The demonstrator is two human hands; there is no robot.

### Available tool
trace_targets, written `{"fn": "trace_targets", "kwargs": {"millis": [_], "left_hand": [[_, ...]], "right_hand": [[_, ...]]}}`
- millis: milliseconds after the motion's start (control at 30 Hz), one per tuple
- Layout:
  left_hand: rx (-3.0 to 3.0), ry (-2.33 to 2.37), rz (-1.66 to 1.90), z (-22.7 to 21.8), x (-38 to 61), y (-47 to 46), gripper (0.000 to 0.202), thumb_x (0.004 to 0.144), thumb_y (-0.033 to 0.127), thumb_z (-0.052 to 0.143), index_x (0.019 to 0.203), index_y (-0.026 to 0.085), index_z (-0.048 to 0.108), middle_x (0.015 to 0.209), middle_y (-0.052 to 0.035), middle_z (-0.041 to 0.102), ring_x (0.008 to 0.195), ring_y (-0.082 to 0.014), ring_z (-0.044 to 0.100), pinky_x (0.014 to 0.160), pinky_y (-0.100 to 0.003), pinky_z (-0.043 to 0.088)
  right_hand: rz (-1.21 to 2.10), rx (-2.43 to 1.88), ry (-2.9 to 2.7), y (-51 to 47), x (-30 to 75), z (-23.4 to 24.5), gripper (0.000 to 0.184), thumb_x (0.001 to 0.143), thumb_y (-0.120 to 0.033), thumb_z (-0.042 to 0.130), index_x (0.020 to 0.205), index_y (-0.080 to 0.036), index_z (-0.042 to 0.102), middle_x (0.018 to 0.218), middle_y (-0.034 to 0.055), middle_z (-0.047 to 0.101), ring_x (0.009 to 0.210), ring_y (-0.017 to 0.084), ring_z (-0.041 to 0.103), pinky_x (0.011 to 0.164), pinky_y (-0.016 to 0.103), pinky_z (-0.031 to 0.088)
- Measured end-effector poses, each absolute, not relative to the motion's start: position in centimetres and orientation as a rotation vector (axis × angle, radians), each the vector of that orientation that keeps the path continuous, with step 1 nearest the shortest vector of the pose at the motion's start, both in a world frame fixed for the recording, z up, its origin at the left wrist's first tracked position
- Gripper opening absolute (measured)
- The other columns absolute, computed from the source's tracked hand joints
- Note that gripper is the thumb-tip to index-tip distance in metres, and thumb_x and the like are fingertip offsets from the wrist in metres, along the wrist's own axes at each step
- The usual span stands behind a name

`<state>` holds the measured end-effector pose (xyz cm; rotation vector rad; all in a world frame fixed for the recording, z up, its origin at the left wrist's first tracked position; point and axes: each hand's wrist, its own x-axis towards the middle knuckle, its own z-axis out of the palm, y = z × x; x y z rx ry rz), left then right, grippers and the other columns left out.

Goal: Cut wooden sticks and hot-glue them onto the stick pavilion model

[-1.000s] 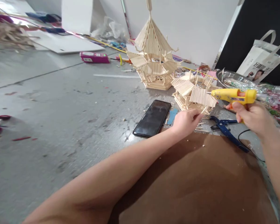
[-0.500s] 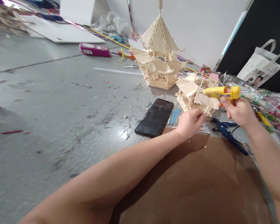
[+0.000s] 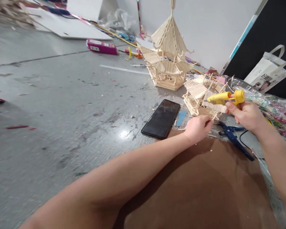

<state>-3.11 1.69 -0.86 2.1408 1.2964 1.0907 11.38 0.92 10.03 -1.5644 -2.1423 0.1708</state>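
"Toward the right-hand side of the grey worktop [image 3: 73, 95], what are the hands doing?"

"From where I stand, the left hand [image 3: 198, 128] pinches a short pale stick [image 3: 214, 117] between thumb and fingers. The right hand [image 3: 246, 116] is wrapped around a yellow glue gun [image 3: 225, 98]."

"How do stick and gun lie to each other?"

"The gun is raised, its long axis nearly level, nozzle aimed toward the worktop's left edge, in front of a small stick pavilion [image 3: 194, 90]. The stick sits lower, below the gun's barrel, on the pavilion's near side, slanting up to the right. Stick and nozzle are apart; whether the stick touches the pavilion, I can't tell. Of the two hands, the left is lower and nearer the pavilion's base."

"What's around them?"

"A taller pavilion [image 3: 170, 35] stands nearer the far edge. A black phone [image 3: 160, 119] lies left of the left hand, blue pliers [image 3: 231, 135] below the right."

"Any writing?"

"Dark characters on a white bag [image 3: 259, 71], tilted and too small to read surely. The gun's label is illegible too."
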Motion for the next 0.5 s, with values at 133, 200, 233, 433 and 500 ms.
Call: {"fn": "trace_targets", "kwargs": {"millis": [133, 200, 233, 433, 500], "left_hand": [[2.169, 1.298, 1.072, -0.92, -3.17, 1.87, 0.027, 0.08, 0.032, 0.041, 0.067, 0.018, 0.06, 0.066, -0.0028, 0.063, 0.06, -0.0133, 0.055, 0.055, -0.024, 0.037], [2.181, 1.281, 1.068, -0.98, -3.14, 1.9, 0.027, 0.08, 0.032, 0.041, 0.066, 0.018, 0.059, 0.067, -0.0027, 0.063, 0.06, -0.0132, 0.055, 0.056, -0.024, 0.038], [2.183, 1.28, 1.066, -1.0, -3.11, 1.89, 0.028, 0.081, 0.032, 0.04, 0.066, 0.018, 0.059, 0.067, -0.0028, 0.063, 0.06, -0.0132, 0.055, 0.056, -0.024, 0.038], [2.181, 1.276, 1.06, -0.95, -3.08, 1.83, 0.028, 0.081, 0.032, 0.04, 0.066, 0.017, 0.058, 0.068, -0.0038, 0.063, 0.062, -0.0142, 0.056, 0.058, -0.025, 0.038], [2.182, 1.271, 1.062, -0.95, -3.1, 1.84, 0.028, 0.081, 0.032, 0.04, 0.066, 0.017, 0.058, 0.068, -0.0036, 0.063, 0.062, -0.0141, 0.056, 0.058, -0.025, 0.039]], "right_hand": [[0.097, -1.626, -2.157, 1.11, 11.01, 10.38, 0.036, 0.077, -0.053, 0.043, 0.075, -0.023, 0.061, 0.058, 0.0029, 0.056, 0.064, 0.02, 0.057, 0.052, 0.03, 0.04], [0.062, -1.636, -2.166, 1.15, 10.95, 10.41, 0.036, 0.077, -0.054, 0.043, 0.075, -0.023, 0.061, 0.059, 0.0032, 0.057, 0.066, 0.02, 0.057, 0.053, 0.031, 0.04], [0.054, -1.638, -2.169, 1.18, 10.93, 10.39, 0.037, 0.077, -0.054, 0.042, 0.076, -0.023, 0.061, 0.06, 0.0035, 0.057, 0.067, 0.021, 0.058, 0.053, 0.031, 0.04], [0.058, -1.63, -2.186, 1.38, 10.85, 10.17, 0.037, 0.078, -0.053, 0.041, 0.078, -0.023, 0.062, 0.064, 0.0042, 0.06, 0.072, 0.022, 0.058, 0.056, 0.032, 0.041], [0.043, -1.593, -2.2, 1.44, 10.87, 10.16, 0.036, 0.078, -0.053, 0.042, 0.08, -0.023, 0.062, 0.063, 0.0038, 0.06, 0.071, 0.021, 0.058, 0.056, 0.032, 0.04]]}}
